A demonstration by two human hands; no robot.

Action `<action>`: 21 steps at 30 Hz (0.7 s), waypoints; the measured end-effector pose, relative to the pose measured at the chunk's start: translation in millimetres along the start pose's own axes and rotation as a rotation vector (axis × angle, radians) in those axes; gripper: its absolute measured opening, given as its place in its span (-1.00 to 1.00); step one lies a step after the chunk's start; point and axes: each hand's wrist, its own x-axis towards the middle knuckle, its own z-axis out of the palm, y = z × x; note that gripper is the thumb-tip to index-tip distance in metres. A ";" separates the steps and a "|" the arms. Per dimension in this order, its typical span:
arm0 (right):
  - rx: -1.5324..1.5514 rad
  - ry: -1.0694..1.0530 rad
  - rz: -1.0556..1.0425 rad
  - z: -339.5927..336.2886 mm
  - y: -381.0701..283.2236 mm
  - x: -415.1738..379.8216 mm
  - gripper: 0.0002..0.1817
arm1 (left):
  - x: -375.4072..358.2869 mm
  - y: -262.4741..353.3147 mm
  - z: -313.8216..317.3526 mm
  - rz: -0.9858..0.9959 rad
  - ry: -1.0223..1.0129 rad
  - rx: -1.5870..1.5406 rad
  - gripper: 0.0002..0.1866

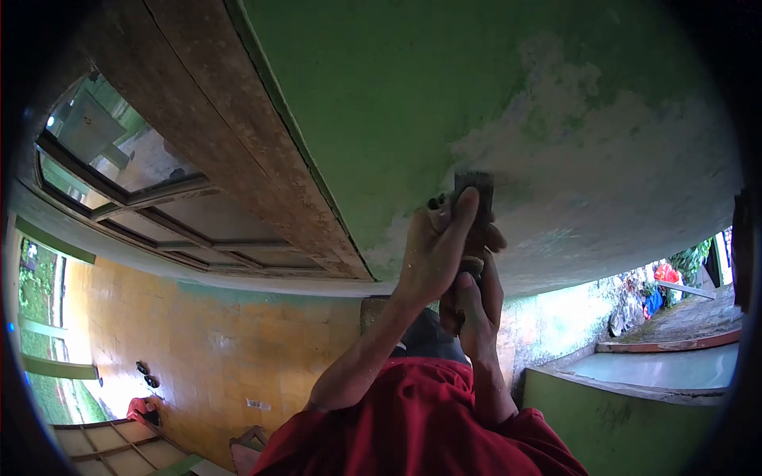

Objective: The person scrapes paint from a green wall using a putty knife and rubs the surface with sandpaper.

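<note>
Flat-bladed scraper [483,187] stood against a green wall [381,103], near the edge of a pale patch [587,170]; the left hand [431,247] gripped its blade, thumb pressed flat, and the right hand [477,305] was wrapped around its handle [471,266]

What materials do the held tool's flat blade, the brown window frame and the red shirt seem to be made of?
Blade: probably metal, dull; dark, flat plate.
Window frame: apparently wood, worn; patchy brown boards.
Red shirt: matte cloth, fibre unclear; soft folds.
</note>
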 end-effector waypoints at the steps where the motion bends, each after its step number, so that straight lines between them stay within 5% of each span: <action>1: -0.053 -0.018 0.021 1.4 -2.6 5.6 -0.62 | 5.1 -3.5 -4.3 0.045 -0.035 -0.034 -0.61; 5: -0.181 0.078 -0.102 3.4 11.8 8.0 -0.47 | 8.0 -4.4 -4.0 -0.052 0.007 -0.054 -0.65; 7: -0.013 -0.039 -0.034 9.3 -13.2 14.6 -0.39 | 12.5 13.8 7.5 0.082 0.026 -0.084 -0.67; 21: 0.077 -0.061 0.057 11.5 -33.0 13.2 -0.51 | 9.6 29.1 16.7 0.057 0.090 -0.030 -0.65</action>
